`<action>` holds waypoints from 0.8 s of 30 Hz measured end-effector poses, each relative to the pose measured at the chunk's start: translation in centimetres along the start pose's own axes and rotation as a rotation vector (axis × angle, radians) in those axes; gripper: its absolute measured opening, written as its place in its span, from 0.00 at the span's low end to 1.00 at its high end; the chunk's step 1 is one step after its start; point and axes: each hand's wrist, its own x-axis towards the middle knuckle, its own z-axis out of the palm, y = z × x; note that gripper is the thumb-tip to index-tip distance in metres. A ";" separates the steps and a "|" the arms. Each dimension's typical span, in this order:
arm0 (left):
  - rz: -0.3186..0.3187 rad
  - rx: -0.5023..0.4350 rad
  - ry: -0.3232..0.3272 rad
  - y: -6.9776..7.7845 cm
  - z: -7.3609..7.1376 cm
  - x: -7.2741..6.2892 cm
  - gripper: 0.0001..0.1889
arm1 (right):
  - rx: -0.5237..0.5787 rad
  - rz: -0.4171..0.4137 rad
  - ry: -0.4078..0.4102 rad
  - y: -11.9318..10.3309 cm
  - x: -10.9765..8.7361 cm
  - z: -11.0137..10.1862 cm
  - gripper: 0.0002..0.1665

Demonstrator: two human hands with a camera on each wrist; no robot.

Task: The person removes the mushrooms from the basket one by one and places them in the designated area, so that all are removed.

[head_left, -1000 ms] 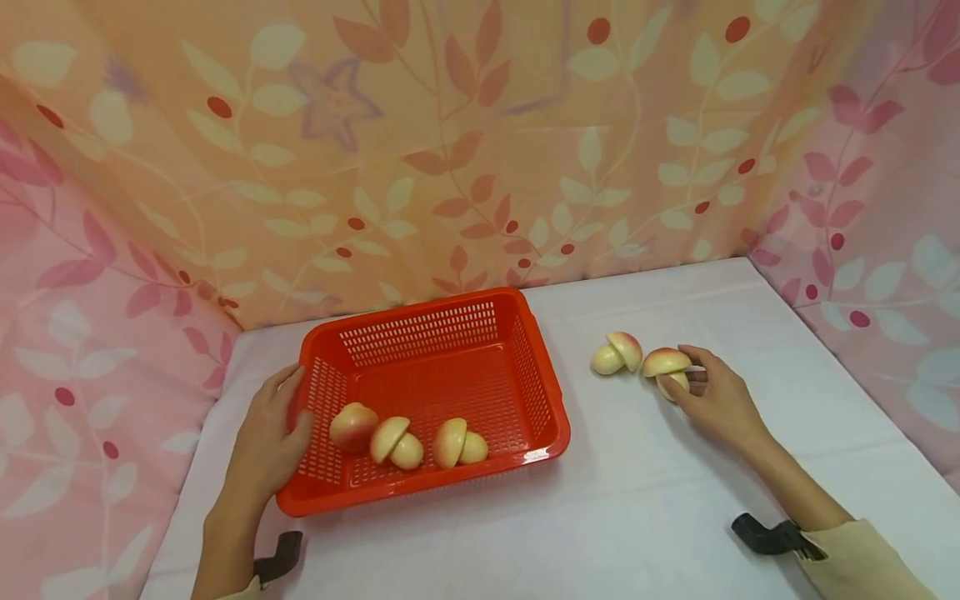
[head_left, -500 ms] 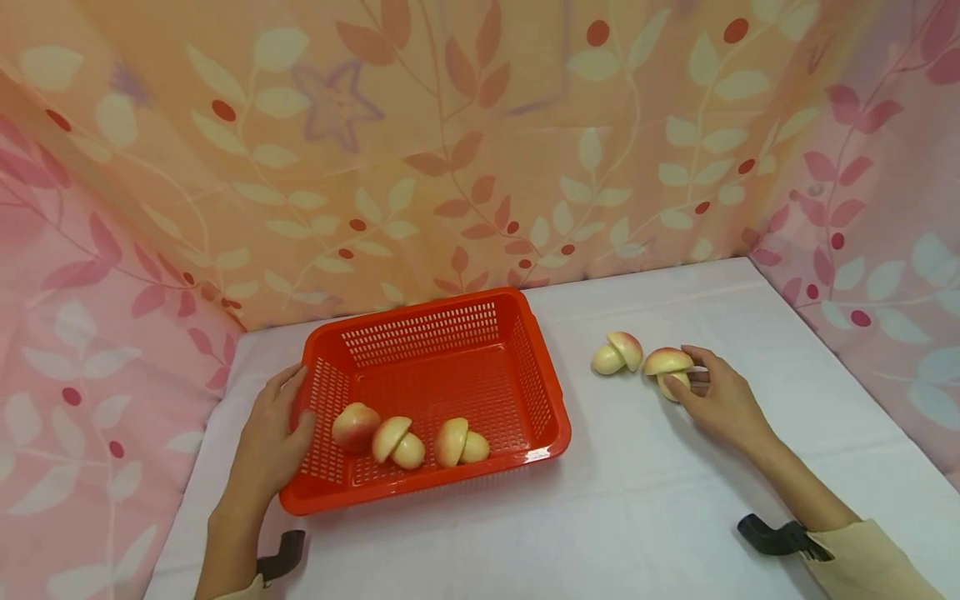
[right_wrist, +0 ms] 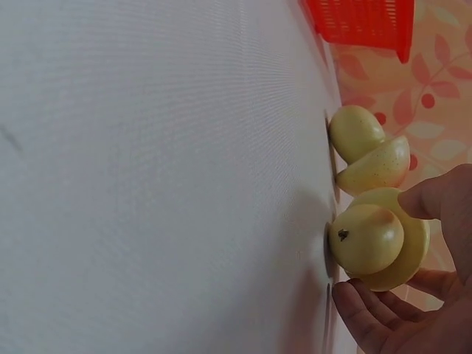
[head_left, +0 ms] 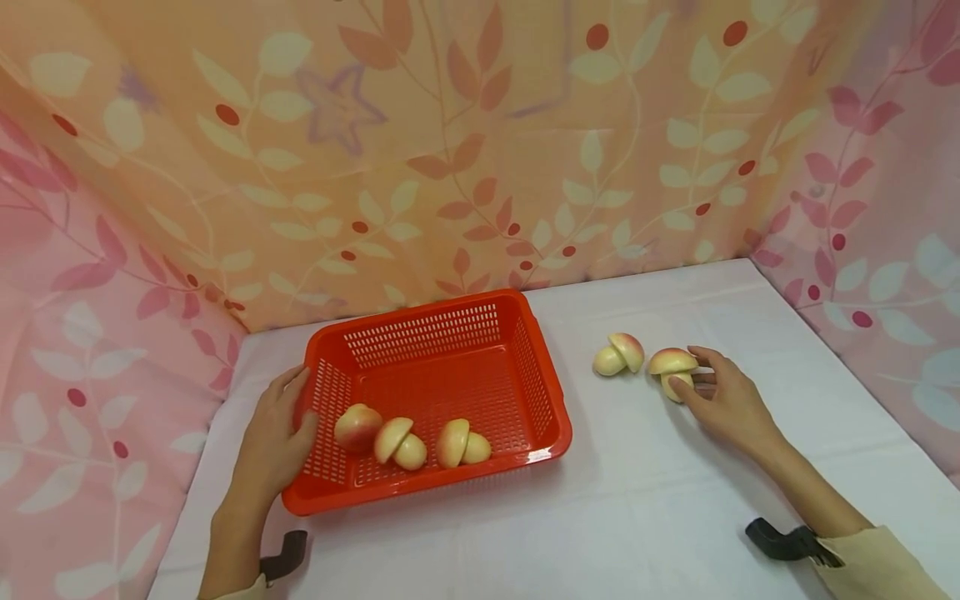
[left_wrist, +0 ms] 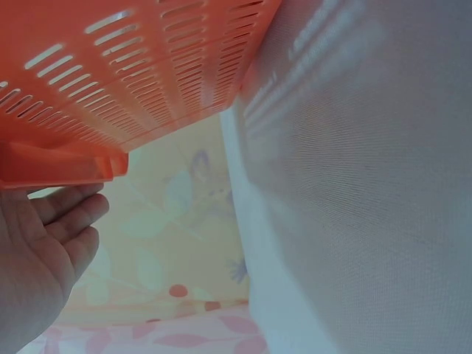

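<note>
Over at the right of the frame, a pick-up is under way: a mushroom-shaped piece (head_left: pixel 672 362) is gripped by the right hand (head_left: pixel 731 408), pinched between the thumb and the curled fingers (right_wrist: pixel 361 317). Taking hold is judged to be the step in hand. Whether the piece is borne by the white-covered bench (head_left: pixel 637 500) or held just off it cannot be told.

Just to its left, a 2nd piece (head_left: pixel 619 354) is laid tilted on the bench, untouched by the fingers. And at centre-left, the left rim of the red basket (head_left: pixel 427 481) is touched by the left hand (head_left: pixel 270 442), its fingers loosely extended, not clenched. Inside, along the near wall, 3 more pieces (head_left: pixel 391 438) are lined up.

Now, by the look of it, a clean lift is called for, then a leftward carry over the basket's right wall, with the neighbouring piece left unknocked and the basket kept steady.
</note>
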 end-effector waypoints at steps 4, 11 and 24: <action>0.013 -0.007 0.006 -0.1 0.3 0.0 0.33 | -0.020 -0.001 0.000 0.0 -0.4 -0.4 0.39; 0.004 0.001 0.007 0.0 0.2 0.0 0.34 | -0.022 -0.025 0.013 0.0 -0.4 -0.6 0.39; -0.007 0.010 -0.003 0.2 -0.1 -0.1 0.34 | -0.096 -0.046 0.034 -0.2 -0.3 -1.3 0.39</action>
